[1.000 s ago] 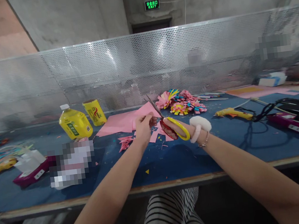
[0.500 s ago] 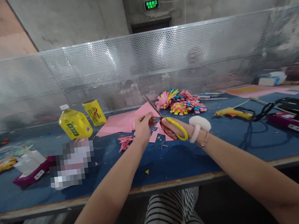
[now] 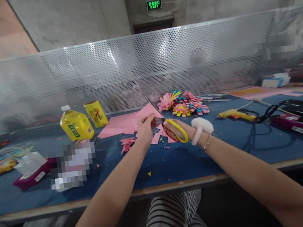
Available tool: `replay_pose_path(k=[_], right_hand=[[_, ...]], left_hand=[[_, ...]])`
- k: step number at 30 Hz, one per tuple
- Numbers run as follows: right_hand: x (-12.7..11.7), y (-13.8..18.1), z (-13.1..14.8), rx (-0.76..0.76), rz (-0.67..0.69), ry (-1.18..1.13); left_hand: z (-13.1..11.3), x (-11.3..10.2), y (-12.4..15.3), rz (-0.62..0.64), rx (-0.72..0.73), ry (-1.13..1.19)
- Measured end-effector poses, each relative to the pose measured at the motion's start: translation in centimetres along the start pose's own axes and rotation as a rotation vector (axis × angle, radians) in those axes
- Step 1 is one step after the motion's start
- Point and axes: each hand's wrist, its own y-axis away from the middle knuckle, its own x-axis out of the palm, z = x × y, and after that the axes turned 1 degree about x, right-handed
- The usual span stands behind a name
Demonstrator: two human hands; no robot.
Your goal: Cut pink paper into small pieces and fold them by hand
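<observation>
My right hand [image 3: 173,130] is closed around the handles of a pair of scissors [image 3: 177,128], one loop yellow and one red. Their dark blades point up and away from me. Just left of the blades, my left hand [image 3: 145,128] has its thumb and fingers pinched together; what lies between them is too small to make out. Beyond both hands spread pink paper sheets [image 3: 119,124]. Cut pink paper pieces [image 3: 156,138] lie under and between the hands. A bundle of folded pink paper strips [image 3: 127,144] rests beside my left wrist.
Paper flowers [image 3: 182,104] sit behind my right hand. Leftward stand a yellow bottle [image 3: 75,123], a yellow canister [image 3: 96,114] and a purple power strip [image 3: 32,176]. On the right are a yellow glue gun [image 3: 236,115], cables and another purple power strip [image 3: 299,124]. A perforated metal screen [image 3: 102,75] borders the back.
The yellow loop of the scissors has shifted slightly left, closer to the red one. My left hand has stayed nearly in place.
</observation>
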Motion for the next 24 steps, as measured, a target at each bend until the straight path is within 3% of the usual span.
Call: replay_pose_path(k=[5, 9, 16, 24], right_hand=[[0.2, -0.3, -0.2, 0.140, 0.024, -0.239], [0.1, -0.7, -0.7, 0.217, 0.059, -0.297], [-0.4, -0.1, -0.9, 0.086, 0.049, -0.334], [-0.3, -0.4, -0.7, 0.112, 0.057, -0.311]], left_hand=[[0.2, -0.1, -0.2, -0.009, -0.009, 0.013], [0.4, -0.3, -0.3, -0.016, -0.019, -0.008], [0.5, -0.2, 0.0, 0.039, -0.036, -0.038], [0.4, -0.3, 0.0, 0.056, -0.032, -0.030]])
